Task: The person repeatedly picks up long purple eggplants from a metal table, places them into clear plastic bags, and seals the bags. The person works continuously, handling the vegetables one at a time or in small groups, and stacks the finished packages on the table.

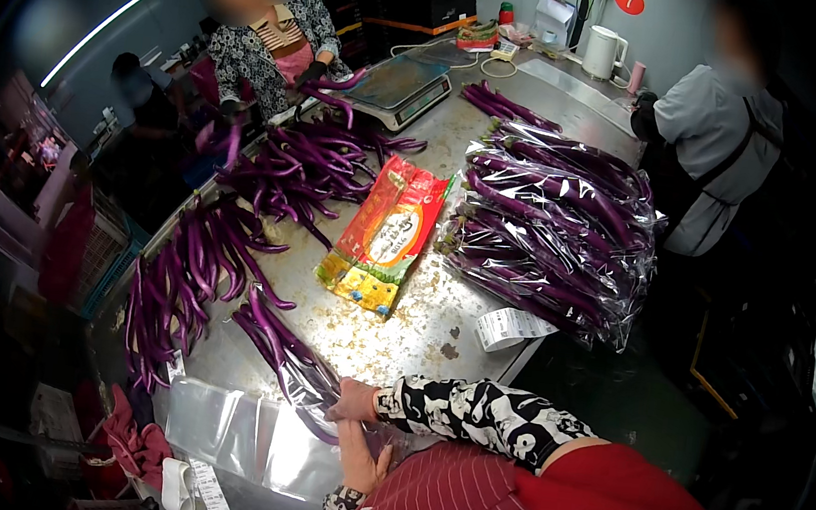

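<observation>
Long purple eggplants [281,342], partly inside a clear plastic bag [310,384], lie on the metal table [437,334] close before me. My right hand [355,400], bent at the wrist, grips the bag's near end around the eggplants. Just below it, my left hand [361,457] rests against the same bag end with its fingers extended; whether it pinches the film is hard to tell. Flat clear bags [222,426] are stacked left of my hands. Bagged eggplants [547,225] are piled at the right, loose ones [178,282] at the left.
A red and yellow printed bag [387,237] lies mid-table. Beyond are more loose eggplants [305,168] and a scale [404,92]. A label strip [513,330] is at the right edge, a pink cloth [138,436] lower left. A co-worker holds eggplants across the table; another stands right.
</observation>
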Demonstrator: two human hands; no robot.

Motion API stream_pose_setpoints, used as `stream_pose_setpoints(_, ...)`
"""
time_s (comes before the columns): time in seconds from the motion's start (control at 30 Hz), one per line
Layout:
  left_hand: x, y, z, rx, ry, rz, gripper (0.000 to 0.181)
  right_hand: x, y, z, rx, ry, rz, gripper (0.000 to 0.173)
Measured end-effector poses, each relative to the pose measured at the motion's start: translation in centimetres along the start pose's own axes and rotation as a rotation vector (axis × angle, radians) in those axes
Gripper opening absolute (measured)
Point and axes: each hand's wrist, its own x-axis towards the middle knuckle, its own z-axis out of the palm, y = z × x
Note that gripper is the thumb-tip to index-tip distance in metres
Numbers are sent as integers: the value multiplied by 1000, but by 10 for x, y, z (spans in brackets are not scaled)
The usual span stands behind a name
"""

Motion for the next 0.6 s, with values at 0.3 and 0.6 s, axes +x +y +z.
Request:
stream_pose_setpoints(0.3, -1, 28, -20, 147, 304, 168, 64, -59, -63, -144, -172, 88, -426, 34)
stream_pose_setpoints(0.6, -7, 7, -30, 130, 390, -263, 50, -263, -121, -339, -582, 807, -404, 31)
